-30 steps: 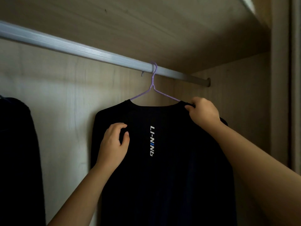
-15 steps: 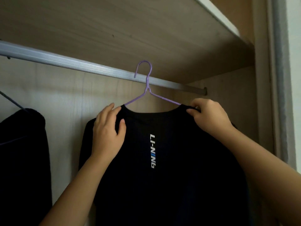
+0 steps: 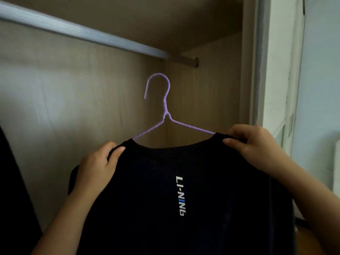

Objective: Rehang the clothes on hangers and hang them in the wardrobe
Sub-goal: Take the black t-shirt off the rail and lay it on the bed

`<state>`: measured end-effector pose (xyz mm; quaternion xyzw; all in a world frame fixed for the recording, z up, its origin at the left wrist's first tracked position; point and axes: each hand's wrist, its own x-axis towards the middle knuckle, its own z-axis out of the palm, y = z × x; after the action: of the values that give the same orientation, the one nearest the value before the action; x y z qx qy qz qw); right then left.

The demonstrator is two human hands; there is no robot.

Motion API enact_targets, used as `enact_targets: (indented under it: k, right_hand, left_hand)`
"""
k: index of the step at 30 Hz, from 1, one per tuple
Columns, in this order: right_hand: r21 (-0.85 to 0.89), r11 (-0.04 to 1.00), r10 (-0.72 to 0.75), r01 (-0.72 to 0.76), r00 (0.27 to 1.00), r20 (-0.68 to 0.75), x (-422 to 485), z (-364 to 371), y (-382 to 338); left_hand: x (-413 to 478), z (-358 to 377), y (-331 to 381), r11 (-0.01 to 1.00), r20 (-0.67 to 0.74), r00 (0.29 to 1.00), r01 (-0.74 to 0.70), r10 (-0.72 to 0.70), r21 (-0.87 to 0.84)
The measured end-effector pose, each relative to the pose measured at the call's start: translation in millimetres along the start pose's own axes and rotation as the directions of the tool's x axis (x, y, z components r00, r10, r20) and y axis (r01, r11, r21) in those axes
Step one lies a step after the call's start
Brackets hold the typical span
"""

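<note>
A black shirt (image 3: 184,181) with a vertical white logo hangs on a purple wire hanger (image 3: 166,111). The hanger's hook is free in the air, well below the silver wardrobe rail (image 3: 82,33). My left hand (image 3: 97,164) grips the shirt's left shoulder, thumb over the fabric. My right hand (image 3: 253,144) pinches the right shoulder beside the collar. The hanger's lower part is hidden inside the shirt.
Another dark garment (image 3: 16,190) hangs at the left edge. The wardrobe's wooden back wall (image 3: 73,107) and side wall (image 3: 211,98) surround the shirt. The door frame (image 3: 261,61) stands to the right, with a pale wall beyond it.
The hanger came off the rail: the hook sat on the rail, rose above it, and now hangs below it. My left hand moved up from the shirt's chest to grip its left shoulder.
</note>
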<state>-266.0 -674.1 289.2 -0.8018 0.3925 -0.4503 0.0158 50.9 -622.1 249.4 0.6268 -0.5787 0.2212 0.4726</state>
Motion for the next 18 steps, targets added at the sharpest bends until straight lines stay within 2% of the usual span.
enact_targets:
  k: [4,7,9,14,18]
  right_hand:
    - [0.013,0.990,0.141,-0.141,0.989,0.036,-48,-7,35]
    - [0.028,0.966,0.254,-0.256,0.966,0.051,-87,-20,57]
    - [0.011,0.944,0.328,-0.329,0.943,0.053,-115,-32,71]
    - [0.006,0.839,0.543,-0.544,0.838,0.050,-203,-66,101]
    - [0.024,0.685,0.728,-0.728,0.686,0.009,-289,-93,111]
  left_hand:
    - [-32,28,22,0.996,0.071,0.996,-0.051,0.056,-0.078]
    - [-55,52,41,0.981,0.179,0.980,-0.050,0.084,-0.189]
    - [-70,70,53,0.958,0.230,0.958,-0.104,0.168,-0.269]
    - [-113,112,95,0.837,0.348,0.822,-0.255,0.452,-0.485]
    - [-167,141,138,0.708,0.403,0.660,-0.285,0.634,-0.646]
